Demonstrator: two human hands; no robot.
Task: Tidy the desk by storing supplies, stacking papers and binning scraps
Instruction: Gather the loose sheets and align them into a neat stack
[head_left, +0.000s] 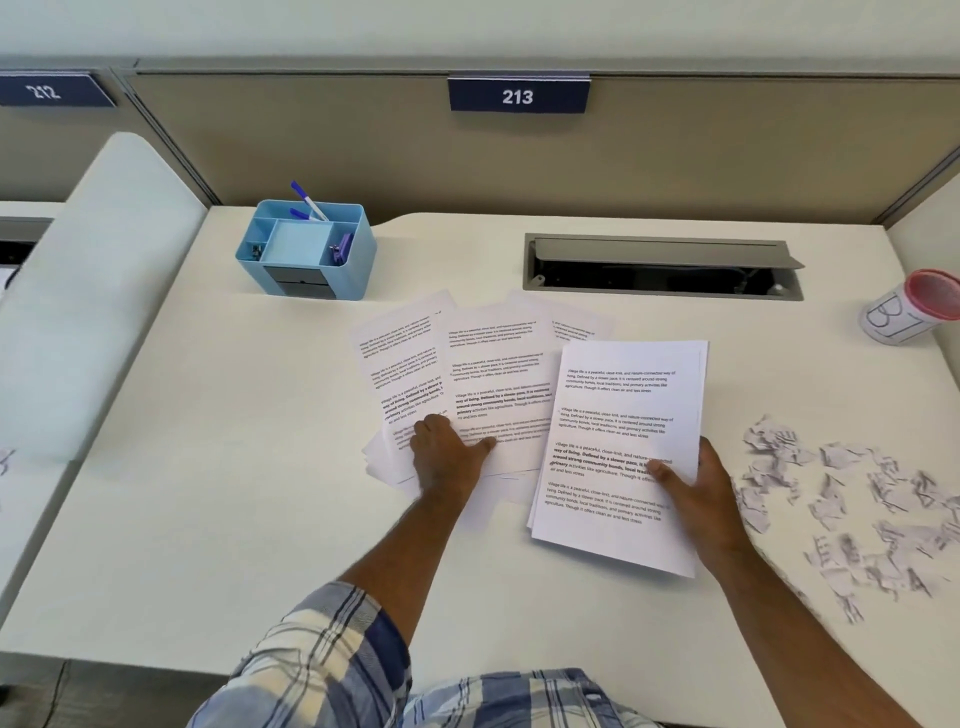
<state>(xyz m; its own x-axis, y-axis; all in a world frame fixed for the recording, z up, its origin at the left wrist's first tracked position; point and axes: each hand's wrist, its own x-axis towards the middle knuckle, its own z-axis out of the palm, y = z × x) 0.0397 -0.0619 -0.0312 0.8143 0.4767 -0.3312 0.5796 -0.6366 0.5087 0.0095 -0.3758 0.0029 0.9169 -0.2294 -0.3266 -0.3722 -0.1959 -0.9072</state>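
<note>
Right hand (691, 483) is clamping the stack (623, 457) at centre-right; left hand (447, 452), spread flat, is pinning loose sheets (467, 364). Best slide one sheet across, corners squared.

- you're at an office cubicle desk (260, 493), partition panel (363, 156) behind it
- numbered plates, 213 (518, 95) ahead of you
- blue desk organiser (306, 249), cable hatch (662, 266)

A white bench (218, 467) stands against a tan partition (322, 156) bearing a blue "213" sign (518, 95). A grey cable hatch (662, 266) lies open in it. The light is soft and even.
</note>
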